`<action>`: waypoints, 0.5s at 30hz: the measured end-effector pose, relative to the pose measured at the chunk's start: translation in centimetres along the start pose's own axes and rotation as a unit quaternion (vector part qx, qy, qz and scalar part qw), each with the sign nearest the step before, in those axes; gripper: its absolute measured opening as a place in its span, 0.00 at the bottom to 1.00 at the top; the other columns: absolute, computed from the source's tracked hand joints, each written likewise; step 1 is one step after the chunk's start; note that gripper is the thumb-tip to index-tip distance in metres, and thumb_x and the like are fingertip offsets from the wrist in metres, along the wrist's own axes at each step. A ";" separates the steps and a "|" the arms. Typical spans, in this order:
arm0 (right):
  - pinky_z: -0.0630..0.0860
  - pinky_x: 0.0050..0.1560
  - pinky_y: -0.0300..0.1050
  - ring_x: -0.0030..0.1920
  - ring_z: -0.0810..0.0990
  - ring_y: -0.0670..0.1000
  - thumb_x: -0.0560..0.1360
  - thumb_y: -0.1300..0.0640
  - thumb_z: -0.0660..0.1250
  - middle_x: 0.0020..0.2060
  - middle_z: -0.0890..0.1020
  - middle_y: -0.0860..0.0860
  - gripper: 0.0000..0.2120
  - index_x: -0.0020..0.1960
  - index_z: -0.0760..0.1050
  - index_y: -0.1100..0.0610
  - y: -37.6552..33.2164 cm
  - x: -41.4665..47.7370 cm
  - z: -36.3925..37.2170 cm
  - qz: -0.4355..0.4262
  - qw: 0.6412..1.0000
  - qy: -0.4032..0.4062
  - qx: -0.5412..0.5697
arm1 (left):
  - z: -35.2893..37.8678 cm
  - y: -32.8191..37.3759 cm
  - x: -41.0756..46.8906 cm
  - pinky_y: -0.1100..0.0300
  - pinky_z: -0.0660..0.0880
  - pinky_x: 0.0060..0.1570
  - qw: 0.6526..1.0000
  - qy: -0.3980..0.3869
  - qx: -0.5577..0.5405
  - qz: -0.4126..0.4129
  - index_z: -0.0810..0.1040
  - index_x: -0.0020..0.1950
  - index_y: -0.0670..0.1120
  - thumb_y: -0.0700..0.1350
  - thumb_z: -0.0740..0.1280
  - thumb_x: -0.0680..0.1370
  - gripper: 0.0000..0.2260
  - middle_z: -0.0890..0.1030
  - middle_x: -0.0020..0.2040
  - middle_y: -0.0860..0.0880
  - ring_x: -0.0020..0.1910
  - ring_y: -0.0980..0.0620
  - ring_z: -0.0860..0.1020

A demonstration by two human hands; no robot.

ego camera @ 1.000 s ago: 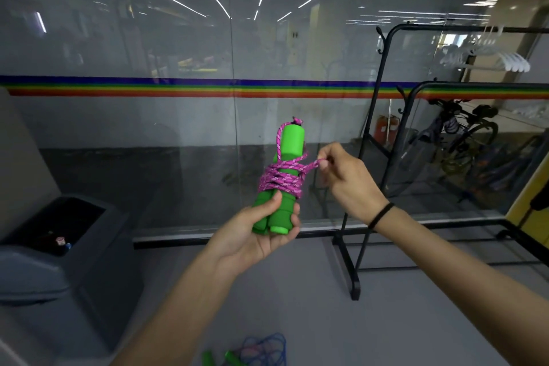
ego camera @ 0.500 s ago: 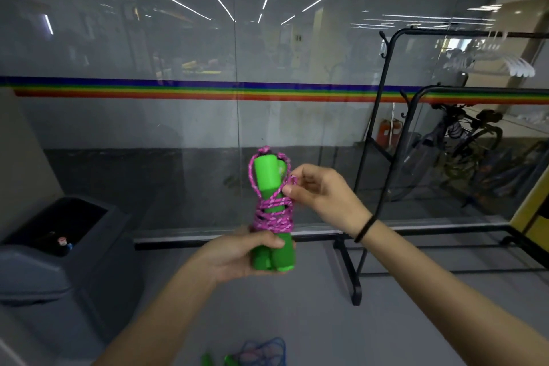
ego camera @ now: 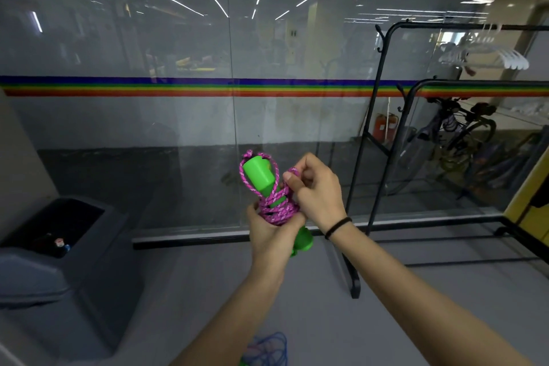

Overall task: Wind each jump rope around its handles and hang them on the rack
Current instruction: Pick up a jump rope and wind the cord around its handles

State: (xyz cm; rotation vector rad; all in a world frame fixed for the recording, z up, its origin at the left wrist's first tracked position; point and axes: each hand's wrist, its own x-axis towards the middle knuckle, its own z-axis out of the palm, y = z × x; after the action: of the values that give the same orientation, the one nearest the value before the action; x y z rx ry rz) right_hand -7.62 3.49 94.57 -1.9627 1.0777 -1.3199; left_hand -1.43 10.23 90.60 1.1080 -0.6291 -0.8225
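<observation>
A pink jump rope (ego camera: pixel 276 205) is wound round its two green handles (ego camera: pixel 257 175), held together as one bundle at chest height. My left hand (ego camera: pixel 271 239) grips the lower half of the bundle, and the handles' bottom ends (ego camera: pixel 303 244) stick out past it. My right hand (ego camera: pixel 316 187) pinches a loop of the pink rope against the coils on the bundle's right side. The bundle leans to the upper left. A black rack (ego camera: pixel 383 140) stands on the right, an arm's length beyond my hands.
A glass wall with a rainbow stripe (ego camera: pixel 178 88) runs across in front. A dark grey bin (ego camera: pixel 59 261) stands at the left. Another jump rope, blue (ego camera: pixel 269 349), lies on the floor by my feet. White hangers (ego camera: pixel 487 53) hang on the rack's top bar; a bicycle (ego camera: pixel 451 140) is behind the glass.
The bundle dropped lower and tilted left. My right hand, which held the rope's end out to the right, came in against the coils. My left hand turned round the handles.
</observation>
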 end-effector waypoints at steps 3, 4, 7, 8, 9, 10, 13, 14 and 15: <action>0.76 0.40 0.51 0.36 0.80 0.55 0.68 0.54 0.70 0.32 0.81 0.52 0.10 0.33 0.69 0.48 0.0 0.5 0.0 0.013 0.999 -0.011 0.028 | 0.3 0.3 0.5 0.67 0.74 0.27 1.000 -0.025 0.012 -0.010 0.73 0.54 0.43 0.39 0.76 0.60 0.25 0.81 0.41 0.48 0.32 0.59 0.79; 0.75 0.39 0.49 0.34 0.79 0.54 0.70 0.57 0.69 0.32 0.81 0.54 0.11 0.33 0.69 0.49 0.2 0.8 -0.3 0.032 0.997 -0.027 0.065 | 0.2 0.4 0.5 0.66 0.73 0.25 0.999 -0.039 0.011 -0.030 0.74 0.53 0.43 0.36 0.75 0.63 0.21 0.80 0.39 0.47 0.29 0.57 0.78; 0.73 0.28 0.36 0.25 0.75 0.44 0.75 0.66 0.63 0.27 0.76 0.52 0.12 0.34 0.68 0.56 0.9 1.3 -0.8 0.131 0.961 -0.069 0.233 | -0.1 0.4 0.3 0.66 0.68 0.20 0.993 -0.065 0.009 -0.099 0.74 0.49 0.43 0.37 0.71 0.61 0.18 0.75 0.27 0.48 0.20 0.55 0.72; 0.71 0.25 0.34 0.22 0.73 0.42 0.75 0.67 0.62 0.26 0.75 0.51 0.13 0.34 0.67 0.57 1.3 1.4 -0.7 0.163 0.949 -0.061 0.264 | 0.0 0.4 0.3 0.67 0.66 0.19 0.991 -0.068 -0.002 -0.113 0.74 0.47 0.43 0.37 0.70 0.59 0.17 0.73 0.24 0.49 0.18 0.55 0.70; 0.70 0.23 0.32 0.20 0.72 0.42 0.76 0.68 0.61 0.24 0.74 0.51 0.13 0.34 0.66 0.58 1.6 1.6 -0.5 0.191 0.937 -0.045 0.288 | 0.2 0.5 0.3 0.68 0.65 0.19 0.990 -0.069 -0.011 -0.122 0.74 0.45 0.42 0.37 0.69 0.59 0.16 0.71 0.22 0.50 0.17 0.55 0.68; 0.69 0.22 0.32 0.19 0.71 0.43 0.76 0.68 0.60 0.22 0.73 0.51 0.13 0.34 0.66 0.58 2.0 1.8 -0.4 0.213 0.927 -0.025 0.307 | 0.3 0.6 0.3 0.69 0.64 0.18 0.989 -0.066 -0.017 -0.130 0.74 0.44 0.41 0.36 0.68 0.59 0.15 0.71 0.22 0.50 0.16 0.55 0.68; 0.70 0.21 0.35 0.18 0.70 0.44 0.75 0.70 0.59 0.23 0.71 0.54 0.14 0.34 0.64 0.59 2.8 2.4 0.0 0.256 0.904 0.039 0.342 | -0.2 0.8 0.6 0.70 0.63 0.18 0.987 -0.071 -0.021 -0.141 0.75 0.45 0.38 0.36 0.68 0.58 0.16 0.71 0.25 0.47 0.16 0.56 0.68; 0.71 0.21 0.35 0.18 0.70 0.44 0.75 0.71 0.59 0.24 0.70 0.55 0.14 0.34 0.64 0.58 3.0 2.4 0.1 0.268 0.898 0.050 0.346 | -0.6 0.5 0.7 0.70 0.63 0.18 0.987 -0.077 -0.018 -0.143 0.75 0.47 0.38 0.36 0.68 0.59 0.17 0.71 0.26 0.46 0.17 0.56 0.68; 0.71 0.21 0.35 0.18 0.70 0.44 0.75 0.71 0.59 0.24 0.71 0.55 0.14 0.34 0.64 0.58 3.2 2.4 0.2 0.274 0.896 0.053 0.346 | -1.0 0.1 0.9 0.70 0.64 0.18 0.986 -0.079 -0.015 -0.144 0.75 0.48 0.37 0.36 0.68 0.58 0.19 0.72 0.27 0.46 0.17 0.55 0.69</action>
State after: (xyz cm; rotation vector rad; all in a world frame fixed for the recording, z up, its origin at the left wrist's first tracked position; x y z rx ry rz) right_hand -7.93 -0.21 93.20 -0.9796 0.9306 -1.2530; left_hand -0.11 10.03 90.41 1.1296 -0.5930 -1.1741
